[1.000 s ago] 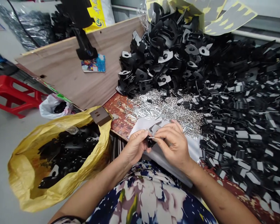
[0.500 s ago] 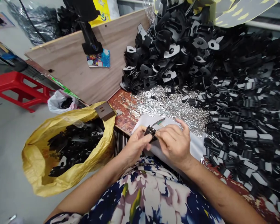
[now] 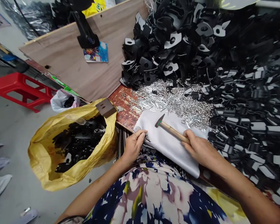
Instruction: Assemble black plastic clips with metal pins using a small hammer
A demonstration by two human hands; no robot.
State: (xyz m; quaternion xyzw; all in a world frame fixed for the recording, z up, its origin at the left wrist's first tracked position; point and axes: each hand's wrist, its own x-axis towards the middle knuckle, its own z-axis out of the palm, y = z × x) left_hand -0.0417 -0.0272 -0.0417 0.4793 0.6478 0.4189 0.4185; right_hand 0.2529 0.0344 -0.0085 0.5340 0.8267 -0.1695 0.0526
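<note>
My right hand [image 3: 200,149] is wrapped round the wooden handle of a small hammer [image 3: 170,128], whose dark head points up and left over a white cloth [image 3: 170,146]. At the cloth's left edge, close to my body, my left hand [image 3: 133,144] pinches a small black clip part with a thin pin [image 3: 146,138]. A heap of silver pins [image 3: 172,102] lies just beyond the cloth. Black clip parts [image 3: 247,118] are piled to the right, and larger black shaped pieces [image 3: 168,46] at the back.
A yellow bag [image 3: 60,146] with black pieces stands open at the left, below the table's edge. A wooden board [image 3: 84,71] leans behind it, with a small colourful booklet [image 3: 95,54] on it. A red stool [image 3: 21,90] and a white bag [image 3: 63,99] are on the floor.
My right hand has let go of the small part and taken up the hammer. My left hand has kept the part and lowered it to the cloth's edge.
</note>
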